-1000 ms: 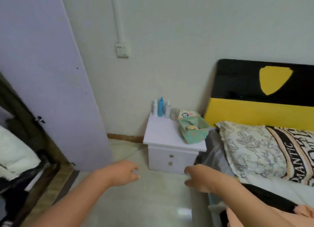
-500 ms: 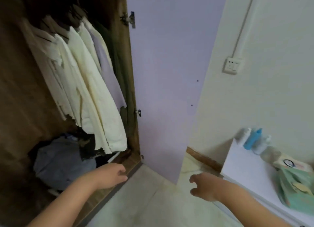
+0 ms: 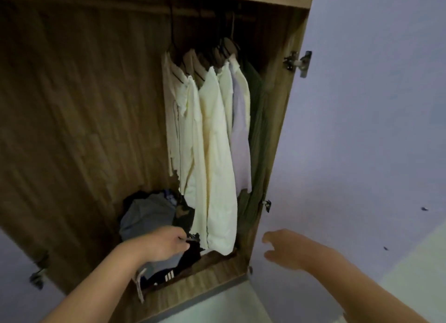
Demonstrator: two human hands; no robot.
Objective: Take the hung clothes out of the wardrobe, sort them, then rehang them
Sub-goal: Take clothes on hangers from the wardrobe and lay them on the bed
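1. Since a second ago my view had swung from the bedside wall to the open brown wood-grain wardrobe [image 3: 72,105].
2. Cream and pale lilac hung clothes [image 3: 212,139] remained on dark hangers on the rail, right side of the interior.
3. Left hand [image 3: 164,244] reached low, fingers loosely curled near a dark folded heap [image 3: 185,257]; contact uncertain through blur.
4. Right hand [image 3: 287,249] hovered, fingers spread, holding nothing.
5. Removal seemingly resumed.

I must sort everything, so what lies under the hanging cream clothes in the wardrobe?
Under the hanging cream clothes, a crumpled grey-blue garment and a black striped garment lie on the wooden wardrobe floor. The left hand covers part of the pile.
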